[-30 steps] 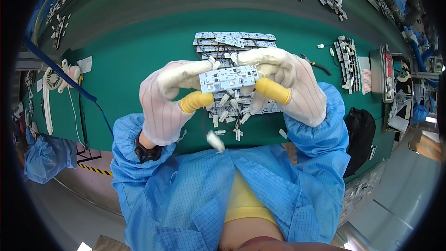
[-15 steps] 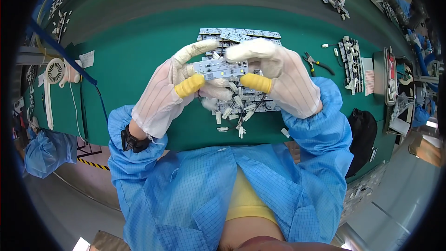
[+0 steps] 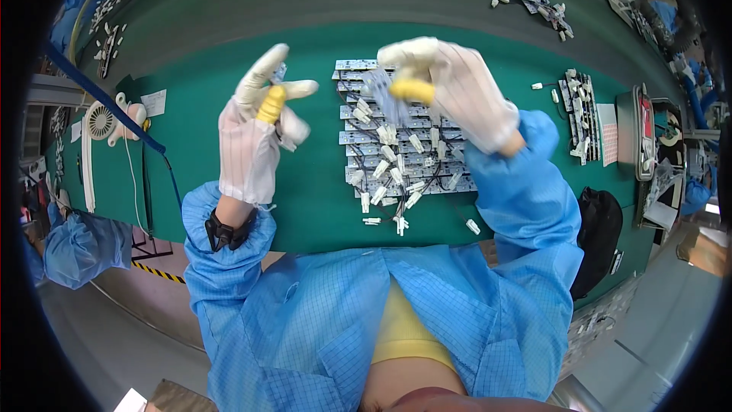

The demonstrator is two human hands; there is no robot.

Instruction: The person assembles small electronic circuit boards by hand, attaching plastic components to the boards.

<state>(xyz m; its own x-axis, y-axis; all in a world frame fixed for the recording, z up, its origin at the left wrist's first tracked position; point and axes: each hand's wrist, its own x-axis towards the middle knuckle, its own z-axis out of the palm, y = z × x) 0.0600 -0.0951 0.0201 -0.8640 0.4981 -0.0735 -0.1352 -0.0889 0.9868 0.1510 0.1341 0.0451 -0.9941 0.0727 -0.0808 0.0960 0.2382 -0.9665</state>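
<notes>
In white striped gloves with yellow thumb covers, my two hands are apart above the green work mat. My left hand (image 3: 255, 118) is at the left, thumb and forefinger pinching a small bluish-white piece of circuit board (image 3: 280, 72), mostly hidden by the fingers. My right hand (image 3: 457, 91) pinches a pale circuit board (image 3: 391, 98) by thumb and fingers; motion smears it. Beneath that hand lie rows of LED circuit boards (image 3: 358, 137), with dark wires and white connectors (image 3: 389, 135) heaped across them.
Pliers stay out of sight now. A white fan (image 3: 101, 120) stands at the left, with a blue hose (image 3: 114, 99) near it. To the right are stacked boards (image 3: 581, 116), a metal tray (image 3: 627, 133) and a black bag (image 3: 596, 240). More boards (image 3: 540, 6) lie at the far right.
My hands, together on one circuit board before, have separated. The left has moved left with a small piece; the right keeps a board over the rows, which now show more.
</notes>
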